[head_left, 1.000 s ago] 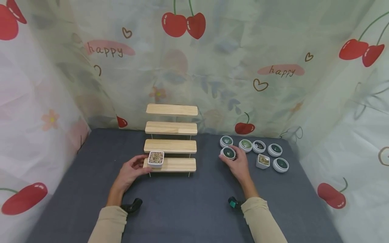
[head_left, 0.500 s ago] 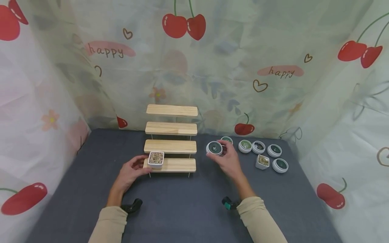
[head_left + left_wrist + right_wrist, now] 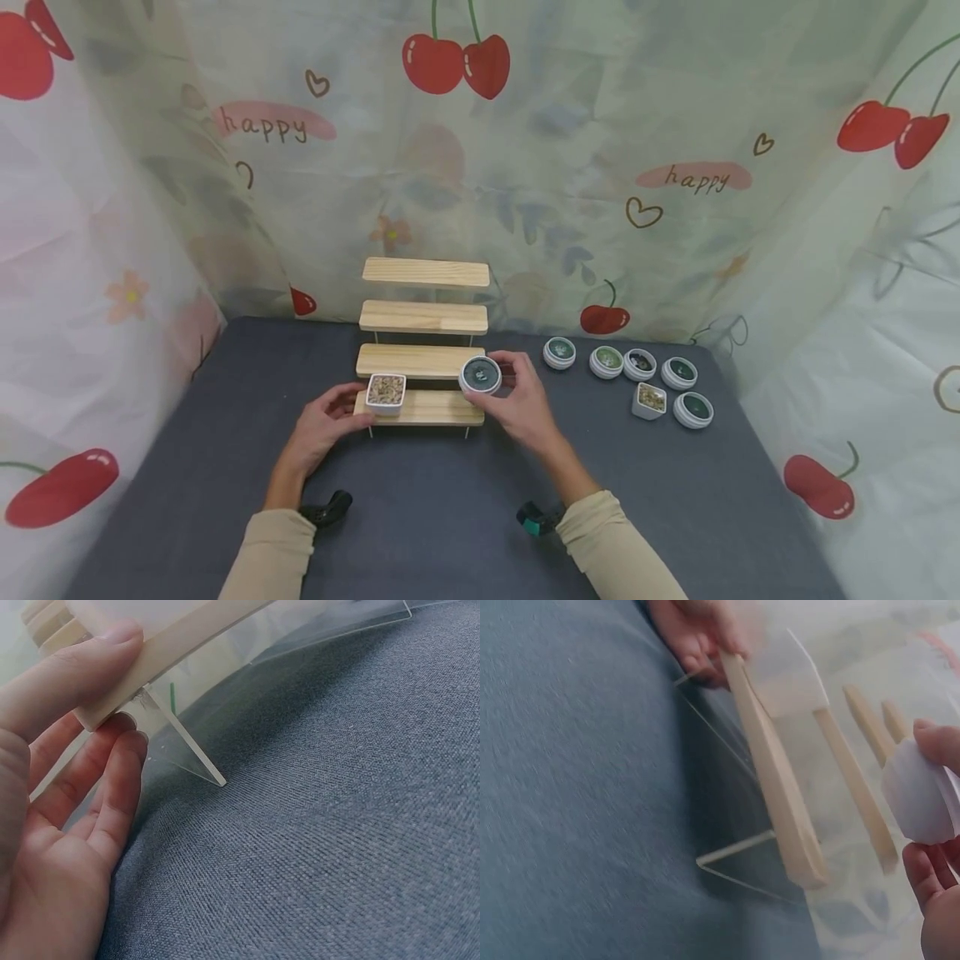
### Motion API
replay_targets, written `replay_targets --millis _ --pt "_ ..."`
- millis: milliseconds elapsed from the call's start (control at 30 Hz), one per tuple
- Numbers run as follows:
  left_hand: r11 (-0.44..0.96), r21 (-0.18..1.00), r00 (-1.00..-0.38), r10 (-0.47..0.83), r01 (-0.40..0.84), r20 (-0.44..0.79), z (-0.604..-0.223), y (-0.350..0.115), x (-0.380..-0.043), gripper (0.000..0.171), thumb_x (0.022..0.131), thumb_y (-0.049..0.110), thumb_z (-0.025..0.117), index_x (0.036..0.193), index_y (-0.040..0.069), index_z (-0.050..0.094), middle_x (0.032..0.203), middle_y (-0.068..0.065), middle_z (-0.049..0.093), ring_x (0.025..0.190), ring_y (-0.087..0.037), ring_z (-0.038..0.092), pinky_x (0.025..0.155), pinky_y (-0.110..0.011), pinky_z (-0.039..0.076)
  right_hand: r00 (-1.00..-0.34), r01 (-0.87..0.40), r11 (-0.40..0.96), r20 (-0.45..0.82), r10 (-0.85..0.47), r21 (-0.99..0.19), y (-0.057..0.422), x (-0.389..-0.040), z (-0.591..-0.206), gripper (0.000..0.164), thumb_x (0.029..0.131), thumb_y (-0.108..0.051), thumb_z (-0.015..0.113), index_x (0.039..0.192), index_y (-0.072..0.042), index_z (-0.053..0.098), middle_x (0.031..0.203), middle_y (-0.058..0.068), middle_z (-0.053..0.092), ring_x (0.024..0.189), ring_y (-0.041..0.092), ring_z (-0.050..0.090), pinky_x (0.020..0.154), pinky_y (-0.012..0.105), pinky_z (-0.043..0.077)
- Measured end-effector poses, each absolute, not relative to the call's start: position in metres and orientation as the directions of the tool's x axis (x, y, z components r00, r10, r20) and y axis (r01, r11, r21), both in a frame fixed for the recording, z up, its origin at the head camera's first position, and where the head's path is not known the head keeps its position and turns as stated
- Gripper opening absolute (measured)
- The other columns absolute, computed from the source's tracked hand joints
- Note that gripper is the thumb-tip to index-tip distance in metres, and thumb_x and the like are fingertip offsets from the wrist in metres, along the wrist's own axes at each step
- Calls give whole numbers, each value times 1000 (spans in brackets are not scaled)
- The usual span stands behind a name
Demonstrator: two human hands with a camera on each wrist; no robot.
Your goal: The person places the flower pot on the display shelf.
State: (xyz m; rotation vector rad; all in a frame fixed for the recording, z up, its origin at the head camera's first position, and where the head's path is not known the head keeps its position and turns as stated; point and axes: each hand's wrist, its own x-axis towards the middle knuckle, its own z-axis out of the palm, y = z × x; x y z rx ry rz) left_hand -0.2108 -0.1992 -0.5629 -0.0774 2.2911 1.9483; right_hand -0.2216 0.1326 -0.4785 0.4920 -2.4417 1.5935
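My left hand (image 3: pixel 321 427) grips the left end of the lowest board of a stepped wooden display shelf (image 3: pixel 442 407). In the left wrist view the thumb (image 3: pixel 82 664) lies on top and the curled fingers beneath. On that board, beside the thumb, stands a square white pot (image 3: pixel 386 395) with speckled, gravel-like contents. My right hand (image 3: pixel 521 406) pinches a round white jar (image 3: pixel 481 377) with a dark green top, held above the right end of the lowest board. The right wrist view shows the jar's white underside (image 3: pixel 919 796) between thumb and fingers, apart from the boards.
Right of the shelf stand several round white jars, including a light green-topped jar (image 3: pixel 606 361) and a dark-topped jar (image 3: pixel 639 364), plus another square pot (image 3: pixel 649 401). A cherry-print curtain (image 3: pixel 540 167) borders the grey cloth-covered table (image 3: pixel 435 517).
My right hand has lifted the round jar from the group at right and carried it left to the shelf. My left hand and the square pot have stayed put.
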Motion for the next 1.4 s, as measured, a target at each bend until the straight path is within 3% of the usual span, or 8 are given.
replay_targets --millis 467,867,1200,1400 --pt "166 977 -988 51 -132 -143 -561 -200 -211 76 80 27 89 145 11 52 136 -18 58 105 -7 63 84 -17 54 -926 -366 293 315 -210 -883 104 -212 -499 63 75 -11 92 129 -5 60 123 14 55 113 29 66 100 40 55" --pt "145 980 -988 55 -133 -142 -563 -201 -212 76 81 24 89 145 9 52 134 -17 58 105 -7 63 85 -18 54 -936 -346 299 305 -176 -889 89 -209 -516 63 74 -12 92 128 -7 61 117 12 55 111 25 67 95 28 57" --pt "162 978 -989 54 -128 -138 -561 -201 -212 76 82 26 87 147 10 51 139 -19 57 105 -5 63 85 -18 53 -947 -320 324 291 -137 -890 85 -212 -524 63 72 -17 94 128 -15 66 115 10 57 107 21 68 95 30 57" --pt "164 978 -989 53 -128 -138 -563 -199 -212 76 82 26 87 147 10 50 138 -19 57 104 -5 63 85 -17 53 -942 -335 349 309 -132 -875 86 -211 -528 62 73 -17 94 129 -13 66 115 10 59 108 22 69 95 27 57"
